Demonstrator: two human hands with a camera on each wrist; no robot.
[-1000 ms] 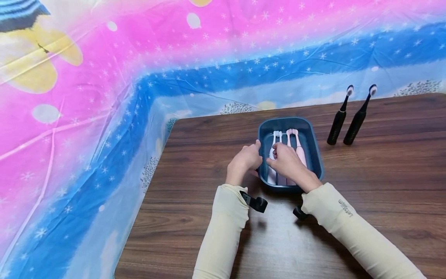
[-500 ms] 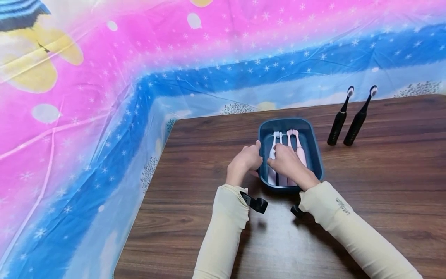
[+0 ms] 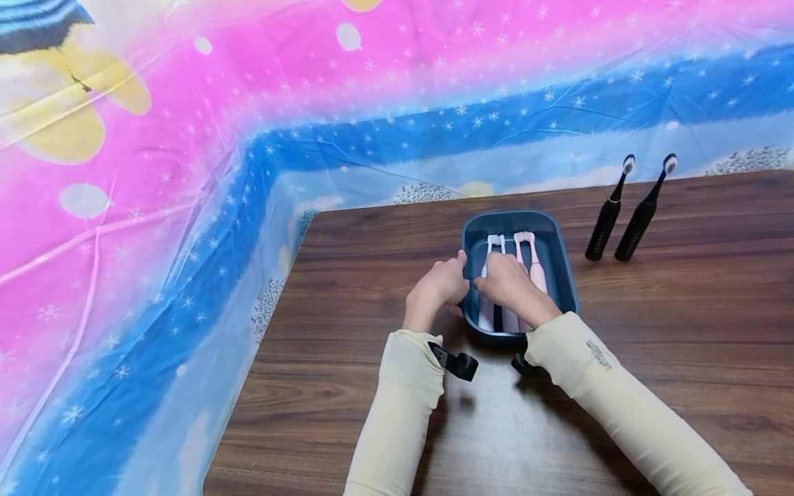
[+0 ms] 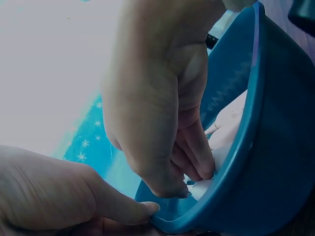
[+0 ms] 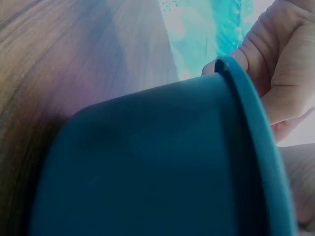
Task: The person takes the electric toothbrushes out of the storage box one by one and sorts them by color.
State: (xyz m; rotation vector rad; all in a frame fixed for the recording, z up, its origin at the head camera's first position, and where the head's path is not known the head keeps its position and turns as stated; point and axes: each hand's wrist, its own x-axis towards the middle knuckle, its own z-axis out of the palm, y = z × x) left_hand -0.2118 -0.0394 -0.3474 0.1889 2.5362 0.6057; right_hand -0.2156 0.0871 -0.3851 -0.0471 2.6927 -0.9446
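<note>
A dark blue plastic basin [image 3: 569, 282] sits on the table with white and pink electric toothbrushes lying side by side in it. My left hand [image 3: 442, 286] grips the basin's left rim; in the left wrist view its thumb [image 4: 125, 204] lies on the rim. Reaching down inside, my right hand [image 3: 511, 284] pinches a white electric toothbrush [image 4: 201, 189] between thumb and fingertips, which partly hide it. To the right of that hand lies a pink electric toothbrush [image 3: 537, 277]. From the right wrist, mostly the basin's outer wall [image 5: 142, 162] shows.
Two black electric toothbrushes stand upright right of the basin, a left one [image 3: 603, 231] and a right one [image 3: 637, 229]. The brown wooden table [image 3: 347, 275] ends at a patterned pink and blue cloth [image 3: 372, 138] behind and on the left.
My right hand has moved slightly down and left among the toothbrushes, its fingers closing on a white one. More dark gap shows beside the left handle. My left hand keeps its place on the rim.
</note>
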